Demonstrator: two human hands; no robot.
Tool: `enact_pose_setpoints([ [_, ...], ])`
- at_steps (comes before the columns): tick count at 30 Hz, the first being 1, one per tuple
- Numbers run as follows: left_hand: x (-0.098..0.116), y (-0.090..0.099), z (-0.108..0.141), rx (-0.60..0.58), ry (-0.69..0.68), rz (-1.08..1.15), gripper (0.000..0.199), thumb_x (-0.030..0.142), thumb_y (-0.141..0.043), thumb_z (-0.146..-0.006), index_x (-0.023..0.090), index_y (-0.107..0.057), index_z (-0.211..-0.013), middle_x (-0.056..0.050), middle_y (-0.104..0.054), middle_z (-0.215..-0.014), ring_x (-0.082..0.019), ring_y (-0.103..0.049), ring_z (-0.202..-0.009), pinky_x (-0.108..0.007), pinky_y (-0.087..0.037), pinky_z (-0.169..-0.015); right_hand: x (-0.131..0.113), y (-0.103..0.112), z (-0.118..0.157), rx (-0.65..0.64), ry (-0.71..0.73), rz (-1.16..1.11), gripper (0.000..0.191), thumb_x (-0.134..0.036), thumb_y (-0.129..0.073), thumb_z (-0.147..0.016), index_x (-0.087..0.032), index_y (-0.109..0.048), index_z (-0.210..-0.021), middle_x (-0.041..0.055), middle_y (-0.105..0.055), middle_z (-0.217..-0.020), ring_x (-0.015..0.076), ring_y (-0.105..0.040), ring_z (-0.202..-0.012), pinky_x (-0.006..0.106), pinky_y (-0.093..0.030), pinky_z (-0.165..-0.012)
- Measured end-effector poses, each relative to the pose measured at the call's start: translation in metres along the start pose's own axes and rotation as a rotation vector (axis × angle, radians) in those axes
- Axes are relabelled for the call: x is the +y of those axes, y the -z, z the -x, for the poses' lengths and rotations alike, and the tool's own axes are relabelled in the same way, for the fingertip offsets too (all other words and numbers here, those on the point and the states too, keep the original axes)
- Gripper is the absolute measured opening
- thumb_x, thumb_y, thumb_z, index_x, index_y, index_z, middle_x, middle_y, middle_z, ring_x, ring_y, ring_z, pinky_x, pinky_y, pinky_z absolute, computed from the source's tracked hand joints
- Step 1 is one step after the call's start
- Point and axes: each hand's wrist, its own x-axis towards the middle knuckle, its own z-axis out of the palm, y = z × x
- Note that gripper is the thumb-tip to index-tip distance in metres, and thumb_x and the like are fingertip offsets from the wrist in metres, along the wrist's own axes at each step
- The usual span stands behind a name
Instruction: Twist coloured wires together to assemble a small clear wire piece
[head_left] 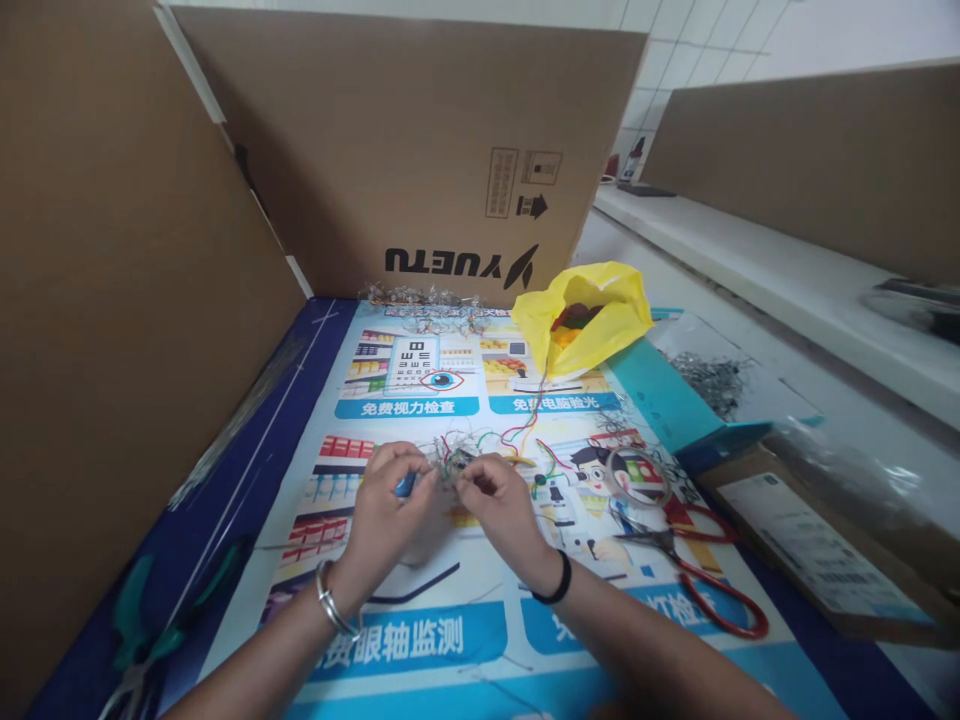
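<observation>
Pinching a tangle of silvery wire and coloured thread [457,460] between left hand [390,505] and right hand [498,503] over the poster-covered counter [240,620], a small blue piece [405,486] in the left, we judge the tangle light, springy, bendable, best held mid-strand.

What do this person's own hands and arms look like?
The left hand has a shiny silver bangle at its wrist; the right hand, a plain black band. Neither wears a glove, and no sleeve shows on either forearm.

Left grip [390,500], right grip [495,495], seemingly pinching wires [456,462]
</observation>
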Motion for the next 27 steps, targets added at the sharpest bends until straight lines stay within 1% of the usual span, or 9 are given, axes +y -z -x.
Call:
enact_pose_setpoints([
  [5,-0.004,0.004,0.004,-0.011,0.146,0.167,0.012,0.024,-0.058,-0.073,0.02,-0.054,-0.061,-0.002,-0.055,-0.076,-0.018,-0.052,-0.075,-0.029,-0.041,-0.071,0.006,-0.002,0.001,0.038,0.002,0.031,0.008,-0.017,-0.055,-0.068,-0.019,-0.055,-0.061,-0.0009,-0.053,-0.064,0.0126,-0.048,-0.059,0.024,-0.038,-0.055],
  [9,-0.015,0.0,0.007,-0.021,0.214,0.232,0.014,0.025,-0.058,-0.072,0.019,-0.052,-0.061,0.0,-0.053,-0.072,-0.015,-0.049,-0.068,-0.026,-0.039,-0.063,0.007,-0.004,0.001,0.054,-0.003,0.05,0.006,-0.016,-0.055,-0.067,-0.019,-0.055,-0.062,-0.0009,-0.054,-0.064,0.0123,-0.048,-0.057,0.024,-0.038,-0.053],
  [14,-0.024,-0.007,0.007,0.001,0.289,0.191,0.01,0.027,-0.059,-0.073,0.019,-0.053,-0.075,0.001,-0.051,-0.071,-0.014,-0.047,-0.063,-0.026,-0.039,-0.06,0.006,-0.004,0.0,0.064,0.01,0.09,0.005,-0.017,-0.055,-0.069,-0.019,-0.056,-0.065,-0.0011,-0.053,-0.065,0.0116,-0.047,-0.056,0.023,-0.037,-0.052],
  [16,-0.022,-0.008,0.006,0.03,0.267,0.115,0.015,0.025,-0.062,-0.071,0.019,-0.052,-0.081,0.001,-0.05,-0.072,-0.015,-0.049,-0.064,-0.028,-0.041,-0.062,0.007,-0.005,0.0,0.063,0.033,0.108,0.006,-0.016,-0.055,-0.07,-0.019,-0.056,-0.065,-0.0012,-0.053,-0.065,0.0115,-0.048,-0.057,0.023,-0.037,-0.053],
  [18,-0.017,-0.008,0.005,0.058,0.165,-0.005,0.019,0.022,-0.063,-0.07,0.019,-0.053,-0.086,-0.001,-0.051,-0.079,-0.018,-0.051,-0.071,-0.03,-0.043,-0.067,0.008,-0.005,0.001,0.058,0.055,0.119,0.007,-0.016,-0.055,-0.071,-0.019,-0.056,-0.065,-0.0011,-0.052,-0.065,0.0115,-0.048,-0.058,0.023,-0.038,-0.053],
  [21,-0.013,-0.006,0.008,0.126,-0.065,-0.166,0.023,0.019,-0.06,-0.074,0.018,-0.055,-0.096,-0.008,-0.05,-0.097,-0.023,-0.051,-0.092,-0.034,-0.043,-0.076,0.008,-0.006,0.001,0.052,0.072,0.131,0.008,-0.016,-0.055,-0.072,-0.019,-0.056,-0.064,-0.0008,-0.052,-0.066,0.0115,-0.049,-0.059,0.023,-0.038,-0.054],
  [23,-0.011,-0.005,0.011,0.135,-0.219,-0.266,0.02,0.017,-0.057,-0.078,0.02,-0.058,-0.098,-0.009,-0.051,-0.099,-0.023,-0.05,-0.095,-0.035,-0.042,-0.08,0.007,-0.006,0.001,0.052,0.075,0.142,0.008,-0.015,-0.055,-0.071,-0.018,-0.056,-0.064,-0.0009,-0.052,-0.065,0.0117,-0.049,-0.059,0.023,-0.038,-0.054],
  [25,-0.01,-0.003,0.015,0.074,-0.384,-0.359,0.017,0.015,-0.054,-0.081,0.023,-0.061,-0.093,-0.007,-0.056,-0.094,-0.022,-0.052,-0.09,-0.035,-0.039,-0.078,0.006,-0.005,0.001,0.05,0.077,0.149,0.008,-0.014,-0.054,-0.07,-0.018,-0.057,-0.064,-0.0009,-0.052,-0.065,0.012,-0.049,-0.06,0.023,-0.038,-0.054],
  [27,-0.008,-0.003,0.019,-0.017,-0.513,-0.435,0.019,0.012,-0.051,-0.083,0.023,-0.063,-0.093,-0.005,-0.062,-0.093,-0.021,-0.053,-0.085,-0.034,-0.037,-0.074,0.005,-0.005,0.001,0.053,0.082,0.142,0.008,-0.012,-0.053,-0.069,-0.018,-0.057,-0.064,-0.0009,-0.053,-0.065,0.0122,-0.049,-0.061,0.023,-0.038,-0.055],
])
